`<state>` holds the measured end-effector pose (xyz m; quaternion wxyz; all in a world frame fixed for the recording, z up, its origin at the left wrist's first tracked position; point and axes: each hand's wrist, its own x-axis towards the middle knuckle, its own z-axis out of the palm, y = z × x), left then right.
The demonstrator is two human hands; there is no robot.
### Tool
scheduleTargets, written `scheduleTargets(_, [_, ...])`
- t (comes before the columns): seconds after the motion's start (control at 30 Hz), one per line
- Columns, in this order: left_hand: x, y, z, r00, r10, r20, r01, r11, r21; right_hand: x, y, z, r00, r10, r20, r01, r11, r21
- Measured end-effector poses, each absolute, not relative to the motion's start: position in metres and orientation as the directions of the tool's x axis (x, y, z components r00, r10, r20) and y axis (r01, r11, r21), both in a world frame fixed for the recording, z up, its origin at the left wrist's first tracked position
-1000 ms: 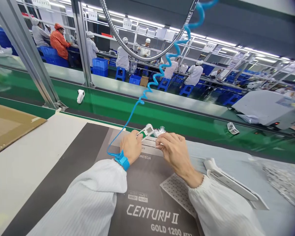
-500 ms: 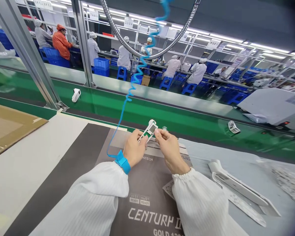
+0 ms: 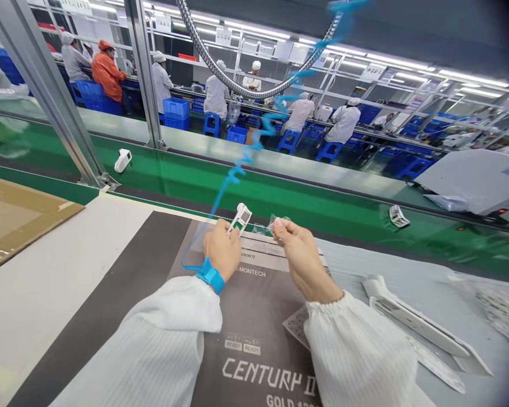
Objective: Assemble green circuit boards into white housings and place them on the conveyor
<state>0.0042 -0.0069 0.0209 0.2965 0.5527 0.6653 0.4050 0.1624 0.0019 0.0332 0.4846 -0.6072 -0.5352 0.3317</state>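
Note:
My left hand [image 3: 223, 249], with a blue strap [image 3: 211, 275] at its wrist, is closed on a small white device [image 3: 241, 218] that has a small grey window and a green board. The device tilts up and to the right above the dark printed box [image 3: 254, 305]. To the right of it, my right hand [image 3: 294, 249] pinches a piece of clear film [image 3: 273, 221], apart from the device. A dotted plate [image 3: 297, 327] lies on the box, partly hidden by my right sleeve.
White plastic shells [image 3: 415, 322] and a bag of small parts [image 3: 492, 305] lie at the right. White devices [image 3: 123, 160] [image 3: 398, 216] sit on the green belt [image 3: 186, 175]. A blue coiled cord [image 3: 254, 148] hangs ahead. Cardboard [image 3: 21, 220] lies left. People work beyond.
My right hand has moved right, away from the device, and clear film now shows in its fingers. My left hand and the device have shifted left. The blue cord has swung right.

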Motion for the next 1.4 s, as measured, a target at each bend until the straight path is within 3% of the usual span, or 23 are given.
scheduleTargets(0.1, [-0.001, 0.0, 0.017, -0.222, 0.975, -0.01, 0.258, 0.068, 0.964, 0.188, 0.016, 0.023, 0.243, 0.939, 0.244, 0.766, -0.031, -0.642])
scheduleTargets(0.17, [-0.002, 0.003, 0.016, -0.222, 0.974, -0.045, 0.104, 0.07, 0.992, 0.206, 0.019, 0.017, 0.23, 0.934, 0.273, 0.876, -0.077, -0.476])
scheduleTargets(0.2, [-0.002, 0.004, 0.017, -0.218, 0.974, -0.065, 0.026, 0.072, 0.997, 0.216, 0.018, 0.017, 0.223, 0.935, 0.277, 0.888, -0.078, -0.454])
scheduleTargets(0.4, [0.001, 0.001, 0.03, -0.224, 0.958, -0.178, -0.317, 0.101, 0.943, 0.298, -0.023, 0.058, 0.242, 0.949, 0.203, 0.877, -0.124, -0.465])
scheduleTargets(0.5, [0.002, -0.003, 0.038, -0.21, 0.964, -0.165, -0.354, 0.082, 0.932, 0.329, -0.059, 0.089, 0.22, 0.975, -0.013, 0.841, -0.197, -0.504])
scheduleTargets(0.6, [0.005, -0.006, 0.041, -0.173, 0.973, -0.15, -0.361, 0.079, 0.929, 0.324, -0.085, 0.106, 0.03, 0.978, -0.206, 0.732, -0.162, -0.661])
scheduleTargets(0.7, [0.007, -0.008, 0.039, -0.137, 0.982, -0.132, -0.344, 0.078, 0.936, 0.291, -0.08, 0.105, -0.112, 0.977, -0.179, 0.602, -0.076, -0.795])
scheduleTargets(0.77, [0.008, -0.007, 0.034, -0.122, 0.986, -0.114, -0.339, 0.067, 0.938, 0.264, -0.058, 0.095, -0.118, 0.986, -0.115, 0.557, -0.031, -0.83])
scheduleTargets(0.9, [0.006, -0.003, 0.025, -0.111, 0.988, -0.103, -0.344, 0.059, 0.937, 0.227, 0.006, 0.066, -0.028, 0.996, -0.089, 0.701, -0.044, -0.711])
scheduleTargets(1.13, [0.003, -0.003, 0.028, -0.122, 0.985, -0.121, -0.328, 0.075, 0.942, 0.222, 0.049, 0.05, 0.176, 0.984, -0.021, 0.914, -0.172, -0.369])
scheduleTargets(1.3, [0.004, -0.005, 0.034, -0.13, 0.981, -0.142, -0.354, 0.088, 0.931, 0.272, 0.001, 0.092, 0.008, 0.998, -0.058, 0.946, -0.026, -0.323])
scheduleTargets(1.4, [0.005, -0.007, 0.038, -0.116, 0.98, -0.161, -0.381, 0.106, 0.918, 0.313, -0.047, 0.103, -0.101, 0.979, -0.175, 0.968, 0.056, -0.244])
